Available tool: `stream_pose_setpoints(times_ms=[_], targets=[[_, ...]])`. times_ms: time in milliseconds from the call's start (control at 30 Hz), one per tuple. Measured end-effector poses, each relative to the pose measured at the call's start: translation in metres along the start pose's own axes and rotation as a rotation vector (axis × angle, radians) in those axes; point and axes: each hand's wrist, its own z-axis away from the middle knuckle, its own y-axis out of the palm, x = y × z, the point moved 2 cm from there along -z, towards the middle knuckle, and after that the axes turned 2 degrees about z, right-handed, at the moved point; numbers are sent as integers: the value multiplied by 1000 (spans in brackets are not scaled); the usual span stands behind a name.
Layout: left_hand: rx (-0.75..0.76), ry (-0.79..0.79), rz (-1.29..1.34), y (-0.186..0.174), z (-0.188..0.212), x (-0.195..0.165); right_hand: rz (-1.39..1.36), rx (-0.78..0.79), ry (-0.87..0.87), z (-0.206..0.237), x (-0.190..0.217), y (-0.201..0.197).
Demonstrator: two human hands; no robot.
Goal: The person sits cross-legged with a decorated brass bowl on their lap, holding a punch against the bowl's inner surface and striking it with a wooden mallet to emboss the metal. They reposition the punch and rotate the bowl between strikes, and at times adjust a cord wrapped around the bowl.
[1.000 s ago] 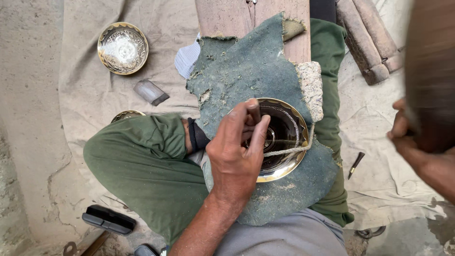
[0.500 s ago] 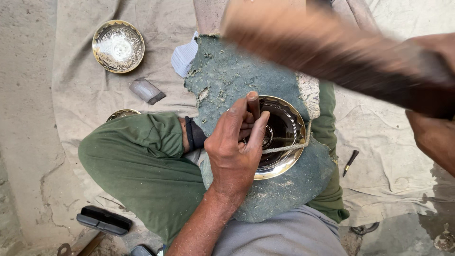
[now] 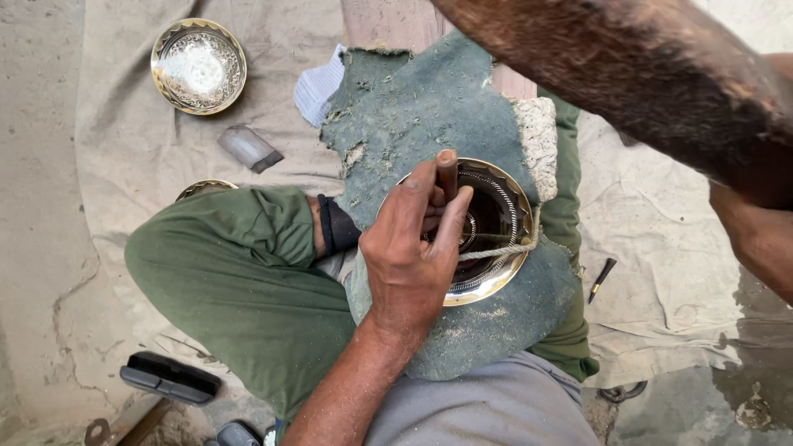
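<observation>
A brass bowl (image 3: 505, 272) with an engraved rim lies on a grey-green pad (image 3: 429, 107) across my lap, with a cord (image 3: 498, 249) stretched over it. My left hand (image 3: 409, 256) rests on the bowl and pinches a short dark metal punch (image 3: 447, 169) upright against the inside of the bowl. My right hand (image 3: 756, 239) is at the right edge, closed on a thick dark wooden mallet (image 3: 628, 66). The mallet slants across the upper right, above the bowl and blurred. My green-trousered knee (image 3: 223, 272) sits left of the pad.
A second engraved brass bowl (image 3: 198, 64) stands at the upper left on the canvas sheet (image 3: 124, 149). Near it lie a small metal block (image 3: 249, 147) and a white cloth (image 3: 318, 83). A thin dark tool (image 3: 601, 279) lies right of the pad, a black case (image 3: 169, 377) at lower left.
The wooden mallet has swung from the right edge across the top and now looms over the bowl. My left hand keeps the punch in the same spot.
</observation>
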Motion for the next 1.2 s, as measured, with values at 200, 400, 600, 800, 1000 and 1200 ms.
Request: stream_pose_setpoints(times_ms=[200,400,600,800,1000,1200], targets=[[10,76,25,1,0,-2,-280,-277,-133,8,-14,0],[16,7,-5,0,-2,-2,-266,-436,-257,30,26,-70],[-4,104,-9,0,-3,-5,-238,-452,-253,35,41,-95],[11,28,9,-2,-7,-7,-302,-488,-238,43,41,-90],[44,80,-21,-3,-5,-9,-179,-498,-301,47,34,-82],[49,93,-24,-1,-5,-6,-204,-420,-231,48,34,-89]])
